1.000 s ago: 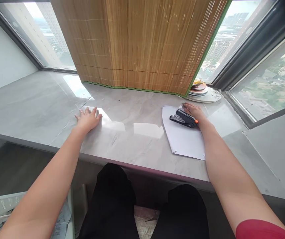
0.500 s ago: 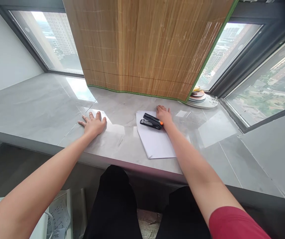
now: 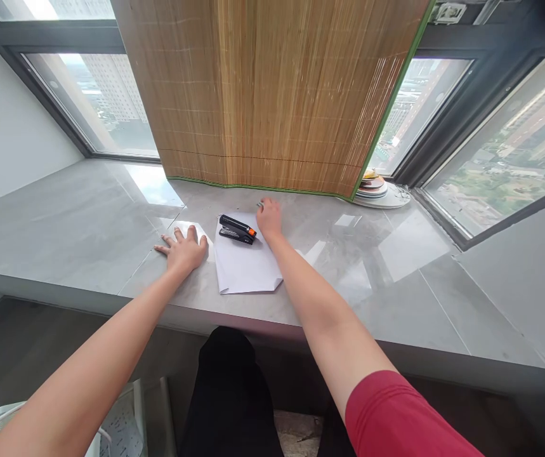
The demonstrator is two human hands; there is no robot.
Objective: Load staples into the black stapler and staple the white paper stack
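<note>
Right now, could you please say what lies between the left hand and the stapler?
The head view shows a strip of countertop, then the edge of the paper.

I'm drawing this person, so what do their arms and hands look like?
The left hand and right hand are bare, without gloves. The right arm wears a plain, deep red short sleeve. The left arm is bare up to the picture's edge, so its sleeve can't be seen.

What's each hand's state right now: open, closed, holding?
Left hand: open, spread on the counter, holding nothing.
Right hand: partly curled near the paper; whether it grips anything cannot be told.
</note>
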